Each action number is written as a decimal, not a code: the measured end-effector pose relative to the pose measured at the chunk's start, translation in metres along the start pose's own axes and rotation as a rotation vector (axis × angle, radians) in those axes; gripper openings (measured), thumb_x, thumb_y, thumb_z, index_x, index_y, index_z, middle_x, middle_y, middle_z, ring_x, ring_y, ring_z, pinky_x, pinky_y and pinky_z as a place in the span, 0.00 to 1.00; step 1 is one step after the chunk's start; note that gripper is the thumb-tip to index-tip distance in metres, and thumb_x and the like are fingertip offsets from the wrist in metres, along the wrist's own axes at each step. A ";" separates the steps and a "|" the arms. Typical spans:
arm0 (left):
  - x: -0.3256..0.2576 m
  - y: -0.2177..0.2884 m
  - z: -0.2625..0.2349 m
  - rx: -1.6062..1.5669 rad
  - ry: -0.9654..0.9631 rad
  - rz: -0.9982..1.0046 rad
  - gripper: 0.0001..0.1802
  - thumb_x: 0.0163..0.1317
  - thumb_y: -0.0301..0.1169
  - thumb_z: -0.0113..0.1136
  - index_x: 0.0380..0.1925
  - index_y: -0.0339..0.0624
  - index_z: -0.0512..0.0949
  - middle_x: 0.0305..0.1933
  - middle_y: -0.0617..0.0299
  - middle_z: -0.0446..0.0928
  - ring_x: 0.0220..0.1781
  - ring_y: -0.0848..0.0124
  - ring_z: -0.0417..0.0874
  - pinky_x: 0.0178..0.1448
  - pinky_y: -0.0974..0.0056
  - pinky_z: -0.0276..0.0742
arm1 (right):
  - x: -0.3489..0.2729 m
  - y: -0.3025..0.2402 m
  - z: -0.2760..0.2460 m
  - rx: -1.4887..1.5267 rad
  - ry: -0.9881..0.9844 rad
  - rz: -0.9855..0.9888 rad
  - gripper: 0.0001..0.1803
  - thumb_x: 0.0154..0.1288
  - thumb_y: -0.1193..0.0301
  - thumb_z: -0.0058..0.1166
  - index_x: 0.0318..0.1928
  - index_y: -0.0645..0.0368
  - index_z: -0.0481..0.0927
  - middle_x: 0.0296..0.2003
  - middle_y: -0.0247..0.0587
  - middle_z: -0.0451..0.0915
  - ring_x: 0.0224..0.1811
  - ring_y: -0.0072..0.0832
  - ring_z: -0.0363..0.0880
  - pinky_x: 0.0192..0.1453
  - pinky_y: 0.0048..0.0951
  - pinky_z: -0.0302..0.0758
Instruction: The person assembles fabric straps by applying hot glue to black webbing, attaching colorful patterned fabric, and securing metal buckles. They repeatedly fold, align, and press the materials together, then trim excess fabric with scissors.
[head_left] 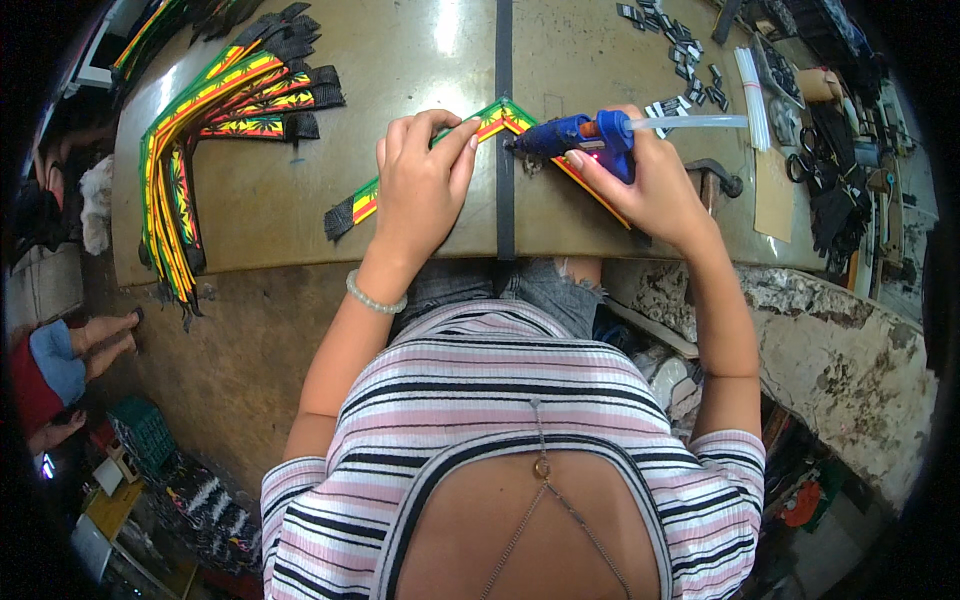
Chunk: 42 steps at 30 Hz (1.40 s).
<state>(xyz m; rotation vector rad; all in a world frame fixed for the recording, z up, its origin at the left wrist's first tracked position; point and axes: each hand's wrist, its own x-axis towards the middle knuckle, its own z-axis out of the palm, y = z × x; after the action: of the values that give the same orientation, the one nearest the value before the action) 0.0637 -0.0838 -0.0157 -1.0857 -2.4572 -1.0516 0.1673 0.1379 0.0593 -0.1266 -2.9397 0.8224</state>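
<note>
A green, yellow and red patterned strap (492, 122) with a black webbing end lies bent at an angle on the table (560, 230). My left hand (418, 180) is closed over its left arm, fingertips pressing near the bend. In my right hand (655, 185) is a blue glue gun (560, 137), its dark nozzle pointing left, close to the bend; whether the tip touches the strap I cannot tell. A long translucent glue stick (690, 122) sticks out of the gun's back. The strap's right arm runs beneath the gun toward the table's front edge.
Similar straps (165, 150) are piled at the left. Small black clips (685, 60) lie scattered at the far right, near white glue sticks (752, 100), scissors (798, 167) and a metal clamp (715, 175). A dark strip (505, 215) crosses the table. Another person (55, 360) is at the left.
</note>
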 end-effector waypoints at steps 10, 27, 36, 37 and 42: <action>0.001 0.003 -0.001 0.013 -0.036 -0.035 0.12 0.59 0.30 0.63 0.44 0.47 0.85 0.45 0.62 0.78 0.49 0.62 0.75 0.54 0.58 0.68 | -0.065 0.070 -0.073 0.389 0.579 0.419 0.18 0.67 0.56 0.61 0.46 0.57 0.79 0.32 0.32 0.82 0.30 0.16 0.77 0.29 0.18 0.70; 0.004 0.008 -0.006 -0.023 -0.092 -0.052 0.13 0.61 0.30 0.63 0.45 0.43 0.84 0.46 0.60 0.78 0.48 0.62 0.73 0.56 0.59 0.68 | 0.016 0.154 -0.056 -0.030 0.548 0.418 0.15 0.64 0.62 0.60 0.42 0.62 0.85 0.33 0.46 0.86 0.33 0.30 0.85 0.40 0.30 0.79; 0.003 0.006 -0.007 -0.056 -0.076 -0.073 0.13 0.59 0.29 0.63 0.45 0.45 0.85 0.46 0.63 0.78 0.48 0.63 0.73 0.55 0.59 0.67 | 0.163 0.170 -0.009 -0.237 0.443 0.378 0.18 0.56 0.58 0.66 0.39 0.60 0.87 0.33 0.49 0.86 0.36 0.41 0.86 0.46 0.38 0.80; 0.003 0.006 -0.007 -0.054 -0.073 -0.068 0.13 0.60 0.30 0.63 0.45 0.45 0.85 0.46 0.62 0.78 0.48 0.63 0.73 0.55 0.59 0.68 | 0.164 0.172 -0.010 -0.272 0.400 0.389 0.19 0.55 0.57 0.67 0.39 0.59 0.88 0.33 0.49 0.86 0.36 0.42 0.86 0.46 0.38 0.80; 0.003 0.005 -0.006 -0.053 -0.082 -0.065 0.13 0.59 0.29 0.64 0.45 0.46 0.85 0.47 0.63 0.78 0.49 0.63 0.73 0.55 0.59 0.67 | 0.144 0.181 -0.035 0.026 0.491 0.342 0.19 0.58 0.55 0.65 0.41 0.58 0.88 0.31 0.47 0.87 0.33 0.34 0.86 0.42 0.33 0.80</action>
<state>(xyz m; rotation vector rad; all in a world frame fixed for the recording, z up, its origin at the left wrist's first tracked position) 0.0648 -0.0845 -0.0077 -1.0914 -2.5584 -1.1192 0.0385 0.3246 0.0033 -0.7321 -2.4710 0.7333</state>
